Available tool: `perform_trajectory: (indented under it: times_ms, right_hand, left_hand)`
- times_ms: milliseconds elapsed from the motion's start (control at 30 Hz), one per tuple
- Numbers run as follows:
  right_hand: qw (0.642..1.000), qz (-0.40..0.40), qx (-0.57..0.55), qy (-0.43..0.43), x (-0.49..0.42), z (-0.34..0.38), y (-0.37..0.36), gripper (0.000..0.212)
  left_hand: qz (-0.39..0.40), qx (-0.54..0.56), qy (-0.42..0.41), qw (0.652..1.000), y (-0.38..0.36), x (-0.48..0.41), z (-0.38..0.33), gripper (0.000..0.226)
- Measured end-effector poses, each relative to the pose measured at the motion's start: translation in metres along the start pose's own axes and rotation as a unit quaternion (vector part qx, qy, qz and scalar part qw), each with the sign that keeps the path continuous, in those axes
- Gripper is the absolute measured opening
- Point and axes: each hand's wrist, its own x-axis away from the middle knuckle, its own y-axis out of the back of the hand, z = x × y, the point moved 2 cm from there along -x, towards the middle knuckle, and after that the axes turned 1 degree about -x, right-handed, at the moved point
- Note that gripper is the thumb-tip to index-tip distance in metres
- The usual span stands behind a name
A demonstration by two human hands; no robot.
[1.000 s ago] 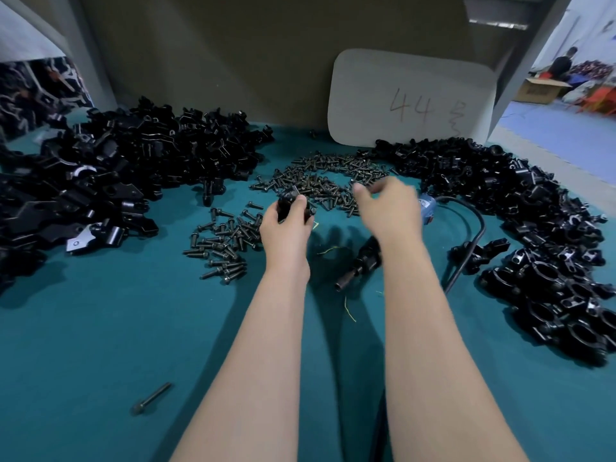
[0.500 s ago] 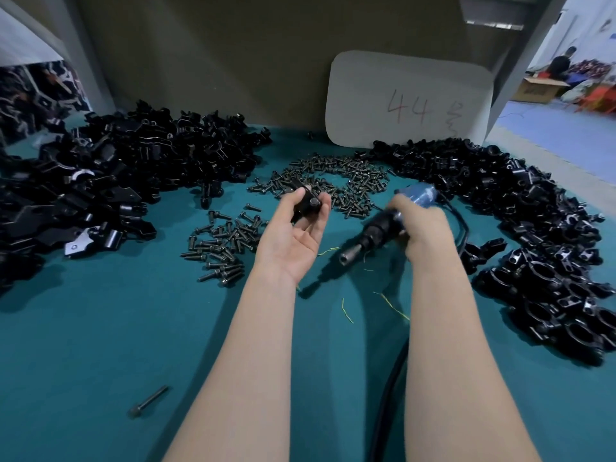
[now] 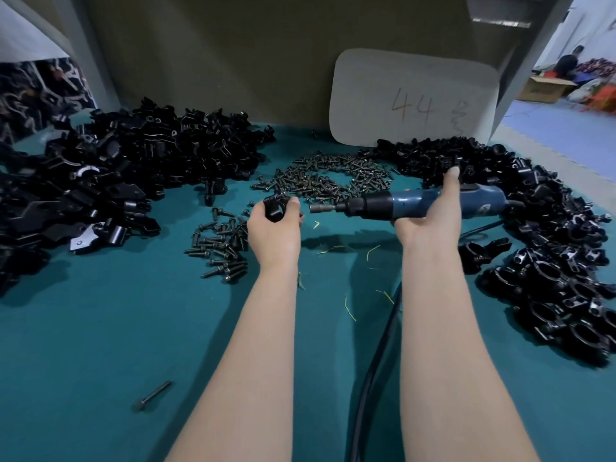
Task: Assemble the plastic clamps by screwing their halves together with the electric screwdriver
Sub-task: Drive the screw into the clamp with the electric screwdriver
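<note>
Cable (image 3: 370,368) from the tool runs along the bench (image 3: 100,328) under the right forearm. If the arm pins it, I judge the tug could pull the driver off its line. One stray screw (image 3: 152,396) lies alone near the front edge, where a forearm might sweep it off.

Further out, the left grip (image 3: 275,228) holds a black clamp (image 3: 275,208) at its fingertips, raised above the bench. The right grip (image 3: 430,225) is curled under the blue electric screwdriver (image 3: 416,204), thumb stretched over the top. The tool lies level, and its tip (image 3: 321,207) points at the clamp with a small gap between them.

Whether a screw sits in the clamp I cannot tell. A fingertip hold looks light for the job: under torque the clamp may twist, the halves may shift, or the tip may skid toward the fingers. A tilted approach risks a crooked thread.

Just beyond, the loose screws (image 3: 221,248) and the bigger screw heap (image 3: 326,176) could scatter if a dropped part lands among them. The clamp pile (image 3: 550,245) crowds the tool's rear end and may snag the cable.
</note>
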Motion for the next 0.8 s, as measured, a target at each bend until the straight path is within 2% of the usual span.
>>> perform_trajectory:
  times_ms: [233,400,600,800]
  right_hand:
    - [0.998,0.003,-0.059,0.013,0.002,-0.01,-0.002,0.033]
    - [0.999,-0.009,-0.04,0.025,0.006,-0.013,-0.002,0.032]
    - [0.998,-0.022,-0.042,0.028,0.005,-0.013,-0.002,0.028]
    - [0.997,-0.011,-0.07,0.042,0.005,-0.014,-0.003,0.026]
  left_hand:
    - [-0.025,-0.21,-0.065,0.975,0.001,0.003,0.001,0.007]
    - [-0.032,-0.268,-0.086,0.959,0.002,0.007,0.0,0.01]
    - [-0.026,-0.323,-0.094,0.941,0.0,0.007,0.001,0.041]
    - [-0.033,-0.362,-0.118,0.924,0.001,0.008,0.001,0.033]
